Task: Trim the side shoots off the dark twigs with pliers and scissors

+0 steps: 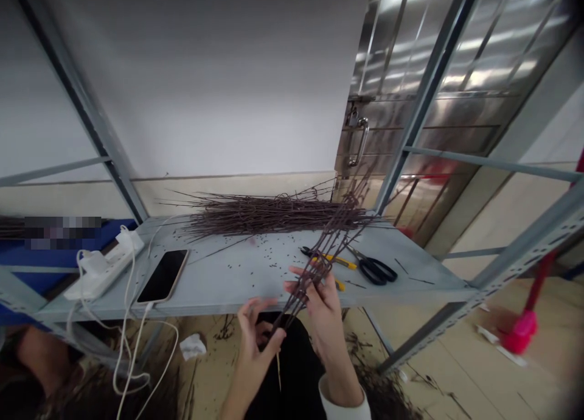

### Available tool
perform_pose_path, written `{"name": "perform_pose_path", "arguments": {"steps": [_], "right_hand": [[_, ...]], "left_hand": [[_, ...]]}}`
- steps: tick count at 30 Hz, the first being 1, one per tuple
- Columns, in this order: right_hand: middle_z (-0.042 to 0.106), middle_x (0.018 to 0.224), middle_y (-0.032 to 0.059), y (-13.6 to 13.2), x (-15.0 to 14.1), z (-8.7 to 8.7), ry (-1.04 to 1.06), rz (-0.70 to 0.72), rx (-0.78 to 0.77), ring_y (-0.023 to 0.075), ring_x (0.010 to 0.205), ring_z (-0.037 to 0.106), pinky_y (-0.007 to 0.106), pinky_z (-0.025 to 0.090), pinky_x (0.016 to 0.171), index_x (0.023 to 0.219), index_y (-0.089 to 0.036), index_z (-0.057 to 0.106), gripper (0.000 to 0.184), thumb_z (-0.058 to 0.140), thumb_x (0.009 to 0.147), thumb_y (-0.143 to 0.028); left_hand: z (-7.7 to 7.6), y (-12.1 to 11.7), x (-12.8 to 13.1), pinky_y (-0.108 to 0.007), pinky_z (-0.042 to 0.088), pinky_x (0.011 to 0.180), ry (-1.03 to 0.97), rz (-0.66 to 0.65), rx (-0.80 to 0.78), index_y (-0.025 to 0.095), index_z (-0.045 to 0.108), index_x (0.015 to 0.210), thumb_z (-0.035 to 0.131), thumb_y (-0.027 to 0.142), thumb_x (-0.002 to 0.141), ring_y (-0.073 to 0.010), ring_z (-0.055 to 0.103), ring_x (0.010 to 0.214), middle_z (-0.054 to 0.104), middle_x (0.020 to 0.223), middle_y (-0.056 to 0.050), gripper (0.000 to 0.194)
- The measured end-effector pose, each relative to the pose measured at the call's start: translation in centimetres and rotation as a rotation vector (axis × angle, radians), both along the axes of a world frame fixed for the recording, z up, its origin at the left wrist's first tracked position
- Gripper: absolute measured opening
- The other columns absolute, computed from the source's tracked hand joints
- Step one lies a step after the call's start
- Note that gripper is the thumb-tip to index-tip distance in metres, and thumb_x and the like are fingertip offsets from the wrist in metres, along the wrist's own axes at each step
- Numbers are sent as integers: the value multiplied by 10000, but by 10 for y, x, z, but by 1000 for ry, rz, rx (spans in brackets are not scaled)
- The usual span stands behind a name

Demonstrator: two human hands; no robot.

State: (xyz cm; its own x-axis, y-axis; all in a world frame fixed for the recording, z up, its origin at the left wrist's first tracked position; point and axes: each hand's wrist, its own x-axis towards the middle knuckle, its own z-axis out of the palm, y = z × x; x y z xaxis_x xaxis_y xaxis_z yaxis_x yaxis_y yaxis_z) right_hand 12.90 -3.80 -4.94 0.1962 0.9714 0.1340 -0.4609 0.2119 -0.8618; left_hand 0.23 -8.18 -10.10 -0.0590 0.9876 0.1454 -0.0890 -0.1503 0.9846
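My right hand (322, 304) is closed round a bundle of thin dark twigs (337, 231) that slants up and to the right over the shelf. My left hand (255, 335) pinches the lower ends of the same twigs below the shelf's front edge, other fingers spread. A big pile of the same twigs (269, 213) lies along the back of the grey metal shelf (237, 274).
Black-handled scissors (374, 268) and yellow-handled pliers (333, 260) lie on the shelf beside my right hand. A phone (163, 275) with a white cable and a white power strip (103, 268) sit at the left. Shelf uprights stand at both sides. Twig scraps litter the floor.
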Motion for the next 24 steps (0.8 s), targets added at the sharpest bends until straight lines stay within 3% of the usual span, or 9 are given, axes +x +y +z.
{"name": "perform_pose_path", "arguments": {"steps": [2,4,7,9,12,16,21,24], "right_hand": [[676,1078,85,-3,5,0,-27,72,17,225,765,697,435,562,772,1140,-242,439,408,599,815,-430],[663,1116,96,-4,6,-2,-113,128,50,247,853,690,457,554,812,1191,-248,436,421,559,841,-448],[621,1190,94,-5,6,-5,-334,108,97,246,1079,606,444,495,941,1222,-248,454,413,502,873,-462],[575,1238,103,-6,8,-6,-445,23,83,230,1125,563,424,476,960,1258,-241,427,438,472,887,-469],[516,1249,127,-9,12,-2,-521,-164,68,211,1037,569,397,500,882,1290,-235,363,452,439,906,-462],[479,1156,128,-9,17,9,-720,-356,122,219,961,530,383,492,798,1154,-229,493,331,425,912,-445],[459,1072,113,7,22,12,-993,-428,190,247,970,493,424,444,834,1114,-216,564,328,486,884,-436],[499,956,88,17,28,13,-1059,-449,237,248,927,491,421,422,840,977,-220,593,239,481,889,-412]], "left_hand": [[7,0,-9,-177,401,350,-39,-168,-156,218,463,1126,617,554,758,-88,572,463,662,976,-85,522],[15,0,-15,-133,234,290,-25,-260,-232,170,551,996,604,625,726,-18,392,310,643,695,-17,531],[21,0,-17,-134,126,298,-10,-199,-224,151,599,916,622,647,692,7,251,280,543,508,50,545],[21,1,-17,-143,120,299,2,-127,-207,145,620,912,616,653,692,0,243,276,531,479,52,554],[16,3,-19,-152,116,297,51,-64,-182,126,640,904,586,641,727,-8,251,266,571,492,26,547],[10,4,-22,-158,111,303,118,-55,-145,116,642,898,539,602,789,-15,277,263,609,517,-2,509],[17,3,-18,-168,111,306,107,-25,-171,108,658,893,552,668,730,-20,265,260,608,506,-8,592],[19,1,-14,-169,118,314,60,13,-193,113,660,898,595,682,681,-24,243,281,556,462,24,612]]}}
